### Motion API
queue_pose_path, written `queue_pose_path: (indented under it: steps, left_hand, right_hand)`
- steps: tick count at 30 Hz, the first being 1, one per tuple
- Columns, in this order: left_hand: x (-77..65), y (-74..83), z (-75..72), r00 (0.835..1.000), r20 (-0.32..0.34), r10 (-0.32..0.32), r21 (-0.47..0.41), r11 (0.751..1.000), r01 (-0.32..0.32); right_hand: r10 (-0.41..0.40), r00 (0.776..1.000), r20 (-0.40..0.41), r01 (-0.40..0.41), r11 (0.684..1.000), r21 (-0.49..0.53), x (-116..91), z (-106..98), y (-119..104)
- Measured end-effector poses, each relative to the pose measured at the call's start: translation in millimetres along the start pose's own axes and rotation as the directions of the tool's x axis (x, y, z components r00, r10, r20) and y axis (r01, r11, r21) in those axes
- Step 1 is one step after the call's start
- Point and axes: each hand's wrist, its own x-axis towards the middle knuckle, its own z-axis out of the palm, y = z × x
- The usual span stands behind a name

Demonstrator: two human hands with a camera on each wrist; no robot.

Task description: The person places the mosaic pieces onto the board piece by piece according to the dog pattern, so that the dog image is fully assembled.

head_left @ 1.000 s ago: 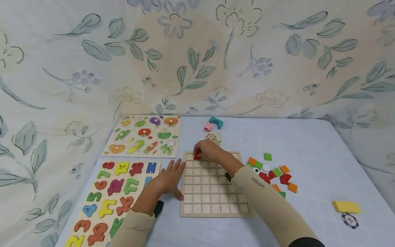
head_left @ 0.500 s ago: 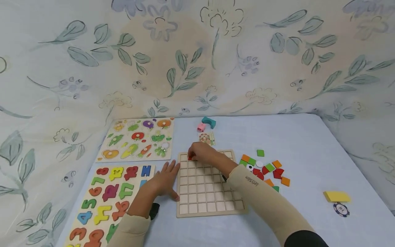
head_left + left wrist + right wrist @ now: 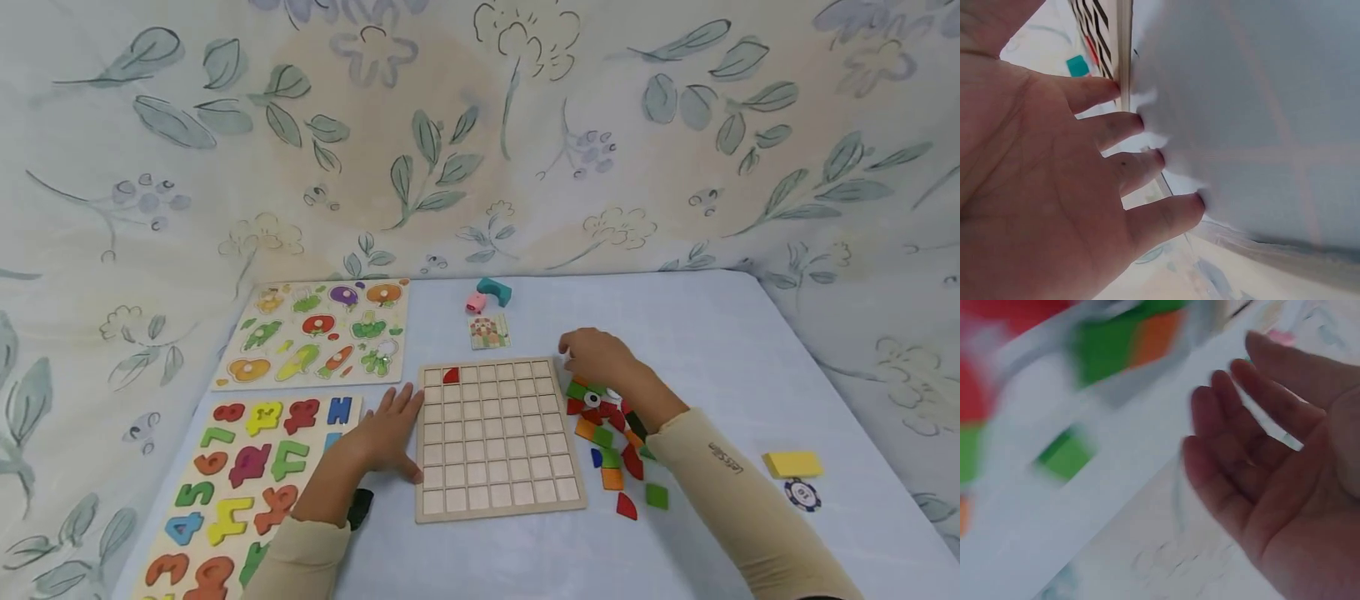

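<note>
A wooden grid board [image 3: 495, 433] lies in the middle of the table, with one red quarter-round piece [image 3: 452, 376] in a cell of its far row. My left hand [image 3: 386, 437] rests spread at the board's left edge; its fingers reach the rim in the left wrist view. Past the board's far right corner, my right hand [image 3: 603, 360] hovers over the loose pieces, its fingers loosely bent and holding nothing in the right wrist view. Red, green, orange and blue pieces, among them a green square [image 3: 657, 497], lie scattered below it, partly hidden by the forearm.
A vegetable puzzle board [image 3: 315, 333] and a number puzzle board [image 3: 232, 483] lie on the left. Behind the grid board are a picture card [image 3: 490, 332], a pink pig figure [image 3: 476, 302] and a teal arch block [image 3: 495, 291]. At right are a yellow block [image 3: 793, 464] and a poker chip [image 3: 803, 495].
My right hand has let go of the red piece in the board's far row and moved right, over the loose pieces. My left hand stays at the board's edge.
</note>
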Motion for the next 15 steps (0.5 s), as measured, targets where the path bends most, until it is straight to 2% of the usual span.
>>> queue_pose_path:
  steps: [3,5,9,15]
  left_hand:
    - [-1.5,-0.8,-3.0,1.000,0.003,-0.012,0.001,1.000,0.012]
    - [-2.6,-1.7,-3.8,1.000,0.005,-0.023,0.000,1.000,0.023]
    - [-3.7,-2.6,-3.5,1.000,0.008,-0.026,-0.005,1.000,0.026]
    - [0.1,-1.8,-1.1,1.000,0.010,-0.013,-0.011,1.000,0.013]
  right_hand:
    - [0.045,0.997,0.056,-0.045,0.999,0.010,-10,5,19]
    - [0.041,0.997,0.068,-0.043,0.998,0.033,-13,9,25]
    - [0.033,0.998,0.050,-0.038,0.994,0.099,-14,13,27]
    - [0.058,0.997,0.053,-0.064,0.992,0.105,-13,9,28]
